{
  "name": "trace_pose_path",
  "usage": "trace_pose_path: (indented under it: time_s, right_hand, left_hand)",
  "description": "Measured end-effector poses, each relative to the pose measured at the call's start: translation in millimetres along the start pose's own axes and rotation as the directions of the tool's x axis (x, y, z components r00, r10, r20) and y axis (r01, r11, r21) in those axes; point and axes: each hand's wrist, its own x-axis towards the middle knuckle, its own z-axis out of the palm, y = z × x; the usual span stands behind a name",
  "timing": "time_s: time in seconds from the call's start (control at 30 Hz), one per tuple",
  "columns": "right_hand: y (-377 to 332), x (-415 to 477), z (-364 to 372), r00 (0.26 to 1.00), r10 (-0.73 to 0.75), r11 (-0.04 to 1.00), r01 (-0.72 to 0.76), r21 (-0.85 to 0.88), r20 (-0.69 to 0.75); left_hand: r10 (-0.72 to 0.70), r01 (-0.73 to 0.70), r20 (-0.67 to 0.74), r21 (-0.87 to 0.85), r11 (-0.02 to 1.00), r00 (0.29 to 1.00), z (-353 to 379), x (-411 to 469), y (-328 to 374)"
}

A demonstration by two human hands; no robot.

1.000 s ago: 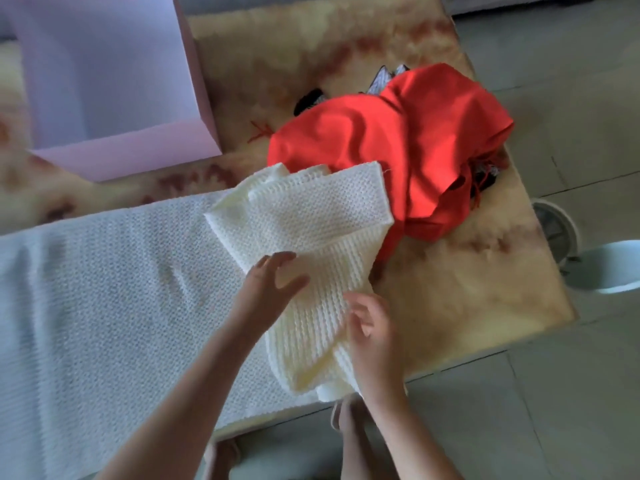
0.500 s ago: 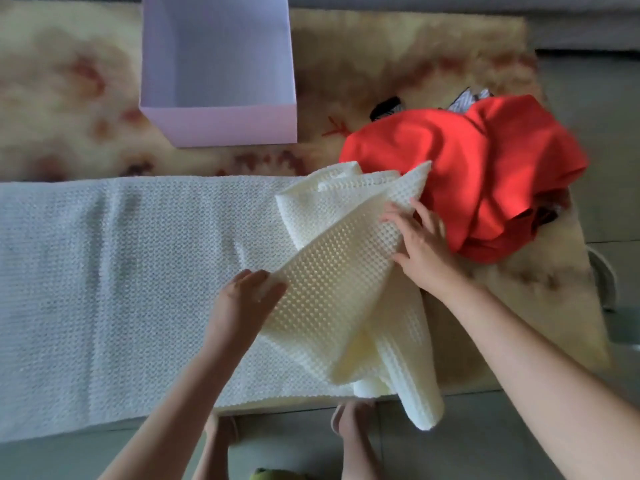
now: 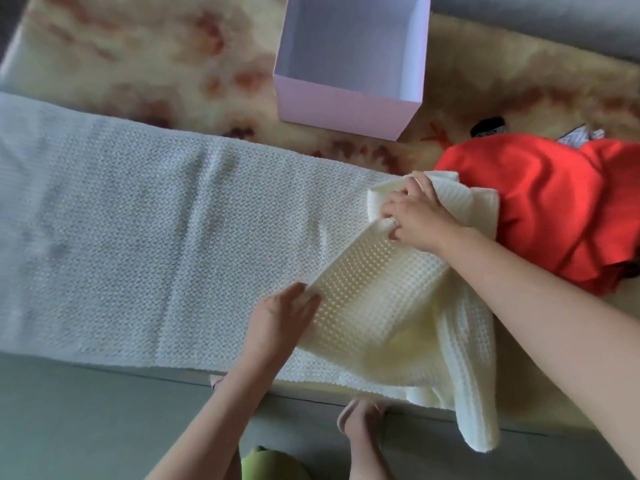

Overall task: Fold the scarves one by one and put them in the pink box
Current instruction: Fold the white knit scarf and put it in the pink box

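A long cream scarf (image 3: 156,237) of waffle knit lies flat along the near side of the worktop (image 3: 138,57), which has a mottled tan and reddish surface. The scarf's right end is lifted and turned back over itself, and one loose flap hangs past the worktop's near edge towards the floor (image 3: 69,410). The right hand (image 3: 419,220) has its grip clamped on the far corner of that raised end, fingers curled into the bunched knit. The left hand (image 3: 280,320) has its grip closed on the near end of the same fold edge, pinching it just above the flat part. A crumpled red scarf (image 3: 554,209) lies just right of the fold, touching it, with some dark and patterned cloth (image 3: 490,125) showing at its far side. The pink box (image 3: 346,105) stands open and upright beyond the cream scarf, with nothing in the part of its inside that shows. A foot (image 3: 360,417) shows below the worktop's edge.
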Motion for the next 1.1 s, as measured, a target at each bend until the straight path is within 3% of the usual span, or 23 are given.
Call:
trace_pose_path:
  time_s: [0.2,0.37,0.53,0.67,0.77,0.97,1.1]
  right_hand:
    - [-37.4,28.0,-20.7,0.965,-0.092,0.993,0.107,0.047,-0.247]
    - [-123.4,95.7,-45.1,0.928,-0.166,0.981,0.190,0.041,-0.333]
    - [-212.9,176.5,-60.6,0.903,-0.192,0.980,0.196,-0.029,-0.385]
    - [-278.0,224.7,-63.2,0.911,-0.125,0.985,0.160,0.058,-0.394]
    - [-327.2,257.7,-73.9,0.907,-0.168,0.979,0.201,0.045,-0.387]
    - [-422.4,311.6,-91.7,0.890,-0.267,0.959,0.282,-0.013,-0.369]
    - [-475.3,347.7,-94.7,0.886,-0.252,0.960,0.278,0.010,-0.390]
  left_hand:
    - [-0.182,0.145,-0.040,-0.450,0.881,0.982,-26.3,-13.2,-29.7]
    - [-0.406,0.215,-0.161,-0.646,0.732,0.899,-76.5,-15.5,-68.5]
    - [-0.420,0.235,-0.196,-0.592,0.771,0.886,-148.1,-4.3,-127.1]
    - [-0.418,0.200,-0.277,-0.572,0.795,0.865,-197.9,-1.0,-169.2]
    - [-0.442,0.141,-0.406,-0.589,0.796,0.800,-233.0,3.2,-193.3]
    - [-0.548,0.104,-0.529,-0.651,0.752,0.648,-295.2,12.0,-239.1]
    - [-0.541,0.072,-0.633,-0.611,0.789,0.554,-346.4,27.6,-274.6]
